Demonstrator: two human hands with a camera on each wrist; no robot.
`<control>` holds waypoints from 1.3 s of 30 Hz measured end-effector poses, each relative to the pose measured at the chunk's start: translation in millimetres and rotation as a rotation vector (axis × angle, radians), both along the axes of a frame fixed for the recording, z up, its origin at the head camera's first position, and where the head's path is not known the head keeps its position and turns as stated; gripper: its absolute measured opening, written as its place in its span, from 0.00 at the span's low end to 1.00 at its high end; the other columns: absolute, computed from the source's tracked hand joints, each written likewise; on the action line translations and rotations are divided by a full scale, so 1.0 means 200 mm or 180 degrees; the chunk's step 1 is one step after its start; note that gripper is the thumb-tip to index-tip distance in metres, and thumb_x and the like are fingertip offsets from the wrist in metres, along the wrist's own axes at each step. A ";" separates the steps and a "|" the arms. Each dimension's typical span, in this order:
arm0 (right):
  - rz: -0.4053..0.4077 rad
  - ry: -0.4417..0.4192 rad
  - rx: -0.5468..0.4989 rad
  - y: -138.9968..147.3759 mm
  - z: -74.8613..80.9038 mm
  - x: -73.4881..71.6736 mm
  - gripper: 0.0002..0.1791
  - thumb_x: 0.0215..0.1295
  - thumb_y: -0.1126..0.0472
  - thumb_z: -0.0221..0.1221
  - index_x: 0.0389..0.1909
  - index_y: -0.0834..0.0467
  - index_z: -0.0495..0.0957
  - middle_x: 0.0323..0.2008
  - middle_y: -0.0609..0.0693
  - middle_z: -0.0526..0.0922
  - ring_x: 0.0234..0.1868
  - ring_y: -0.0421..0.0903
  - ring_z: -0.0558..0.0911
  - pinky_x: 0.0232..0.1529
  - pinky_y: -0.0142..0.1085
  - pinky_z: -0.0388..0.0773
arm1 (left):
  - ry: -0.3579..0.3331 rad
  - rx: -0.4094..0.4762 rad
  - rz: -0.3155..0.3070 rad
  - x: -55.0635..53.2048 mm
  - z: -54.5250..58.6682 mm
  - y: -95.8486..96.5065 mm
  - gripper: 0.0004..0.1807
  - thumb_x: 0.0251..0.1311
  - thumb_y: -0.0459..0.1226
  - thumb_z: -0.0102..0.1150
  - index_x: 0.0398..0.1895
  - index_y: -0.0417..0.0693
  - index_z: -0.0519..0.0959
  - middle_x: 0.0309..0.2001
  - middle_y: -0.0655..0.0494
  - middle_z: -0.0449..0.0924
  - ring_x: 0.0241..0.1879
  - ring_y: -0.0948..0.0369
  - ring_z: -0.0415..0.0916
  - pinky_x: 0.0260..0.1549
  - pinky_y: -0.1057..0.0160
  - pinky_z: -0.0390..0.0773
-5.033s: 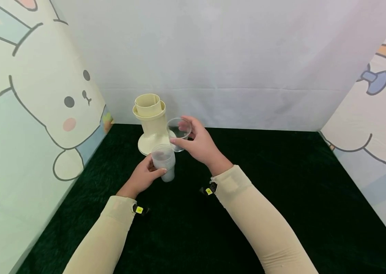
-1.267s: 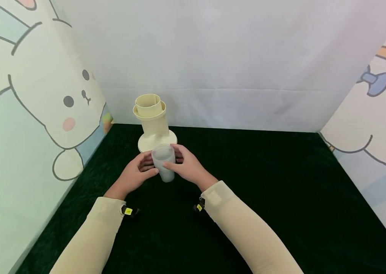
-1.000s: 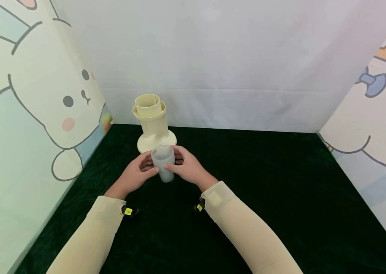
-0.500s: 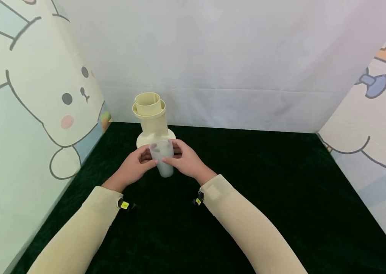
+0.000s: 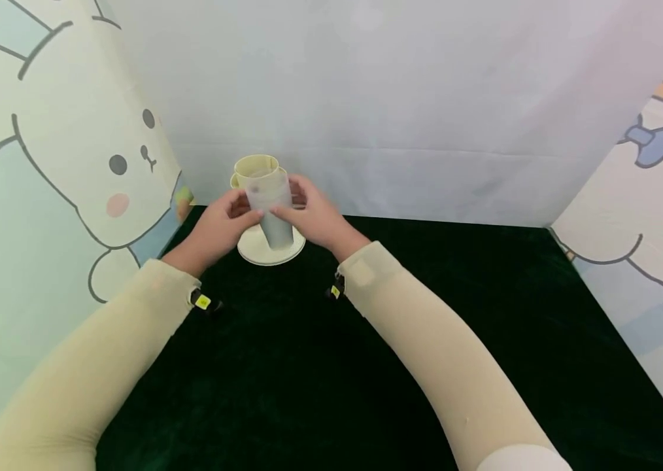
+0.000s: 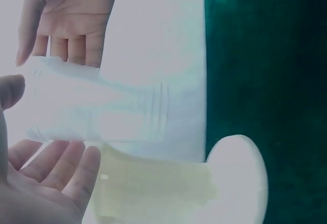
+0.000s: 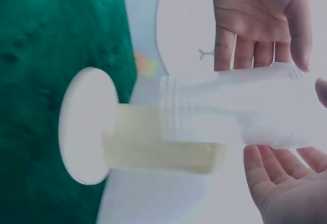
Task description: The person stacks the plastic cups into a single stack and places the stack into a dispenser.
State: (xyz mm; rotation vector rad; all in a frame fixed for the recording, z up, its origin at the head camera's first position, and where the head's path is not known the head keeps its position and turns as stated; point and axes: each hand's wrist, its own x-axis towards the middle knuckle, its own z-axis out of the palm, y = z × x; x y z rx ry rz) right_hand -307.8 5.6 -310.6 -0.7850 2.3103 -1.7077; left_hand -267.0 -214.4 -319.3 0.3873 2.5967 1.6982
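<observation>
A stack of clear plastic cups (image 5: 271,212) is held up between both hands, mouths upward and leaning slightly. My left hand (image 5: 216,226) grips its left side, thumb at the front and fingers behind. On the right side my right hand (image 5: 318,214) grips it the same way. Just behind stands a cream cup holder (image 5: 255,252) with a round base and open tubes on top; the cups hide much of its column. In the left wrist view the cup stack (image 6: 102,106) overlaps the holder's column (image 6: 153,188), and the right wrist view shows the stack (image 7: 225,106) alongside it.
A dark green cloth (image 5: 284,366) covers the table. A white curtain (image 5: 425,98) rises along the back edge. Cartoon-printed panels (image 5: 72,170) close off the left and right sides.
Five seconds ago the right hand held a single cup beside the left hand's stack. Since then both hands have come round the stack and raised it toward the holder's top.
</observation>
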 end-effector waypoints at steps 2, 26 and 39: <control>-0.0003 0.0027 0.0005 -0.01 0.07 -0.03 0.41 0.72 0.47 0.64 0.79 0.52 0.58 0.70 0.49 0.70 0.67 0.45 0.73 0.65 0.42 0.73 | 0.0005 0.0038 0.0004 -0.02 0.08 0.01 0.38 0.74 0.53 0.57 0.80 0.52 0.58 0.72 0.50 0.66 0.70 0.52 0.66 0.66 0.46 0.70; -0.0491 0.0197 0.0010 -0.17 0.47 -0.16 0.37 0.73 0.48 0.63 0.78 0.45 0.61 0.70 0.40 0.71 0.66 0.36 0.73 0.62 0.33 0.74 | 0.0326 0.0122 0.0575 -0.16 0.49 0.01 0.33 0.76 0.49 0.55 0.79 0.53 0.62 0.71 0.52 0.67 0.68 0.55 0.67 0.68 0.52 0.70; -0.0709 0.0156 0.0097 -0.20 0.53 -0.22 0.36 0.73 0.48 0.63 0.78 0.46 0.63 0.70 0.40 0.72 0.65 0.37 0.74 0.60 0.31 0.75 | 0.0332 0.0004 0.0805 -0.24 0.55 0.03 0.32 0.74 0.49 0.57 0.78 0.54 0.64 0.69 0.50 0.69 0.65 0.57 0.69 0.66 0.55 0.71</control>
